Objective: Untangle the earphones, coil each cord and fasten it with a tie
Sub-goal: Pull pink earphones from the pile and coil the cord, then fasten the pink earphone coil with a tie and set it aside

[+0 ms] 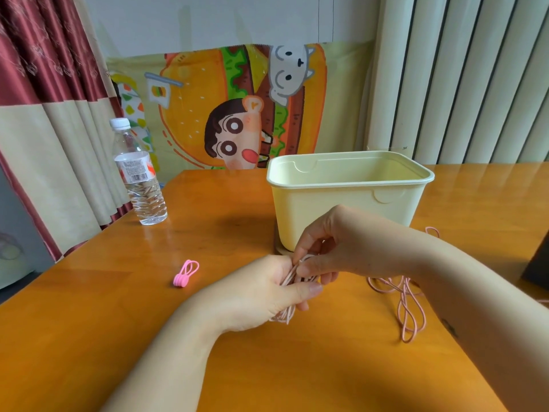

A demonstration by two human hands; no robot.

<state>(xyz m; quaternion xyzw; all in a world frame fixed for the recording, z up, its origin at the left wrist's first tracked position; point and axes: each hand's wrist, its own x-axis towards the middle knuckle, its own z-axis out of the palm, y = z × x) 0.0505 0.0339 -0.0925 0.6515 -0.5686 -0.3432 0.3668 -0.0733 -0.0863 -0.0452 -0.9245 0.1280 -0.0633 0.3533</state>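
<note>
Just in front of the cream tub (350, 212), the left hand (258, 295) grips the coiled cord (285, 316), its long axis pointing toward the tub, the right hand (329, 248) pinches the strands at the tub-side end, and the pink ties (184, 273) lie off the tub's left, nearer the left hand.

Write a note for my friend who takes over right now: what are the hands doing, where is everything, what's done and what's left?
Left hand: grips the coiled cord bundle.
Right hand: pinches strands at the bundle's top.
Loose pink cord: lies in loops on the table, right of the hands.
Pink ties: on the table, left of the hands, not in use.
Done: one cord mostly coiled.
Left: tie it, then probably coil and tie the loose cord.
</note>
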